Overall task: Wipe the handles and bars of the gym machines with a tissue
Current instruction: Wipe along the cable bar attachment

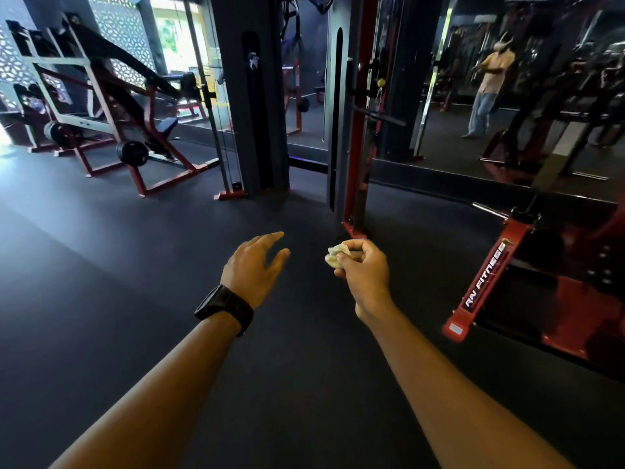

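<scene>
Far left: a plate-loaded machine with a red tubular steel frame [111, 143], black padded rests and a round black weight plate [132, 153] stands on the matte dark rubber floor [101, 265].

Centre left: the left hand [252, 265] hovers palm down over the floor, fingers straight and spread, holding nothing. A black wristwatch with a ribbed strap [225, 309] sits on its wrist.

Centre: a flat-sided dark grey cable tower [257, 96] rises behind the hands.

Centre right: the right hand [363, 265] has its fingers curled round a crumpled pale tissue [334, 257], which bulges out on the thumb side. The tissue is held in the air, apart from all frames, near the foot of a glossy red upright post [360, 130].

Right: a wall mirror [439, 137] stands behind a low red painted steel beam with white lettering [483, 279].
</scene>
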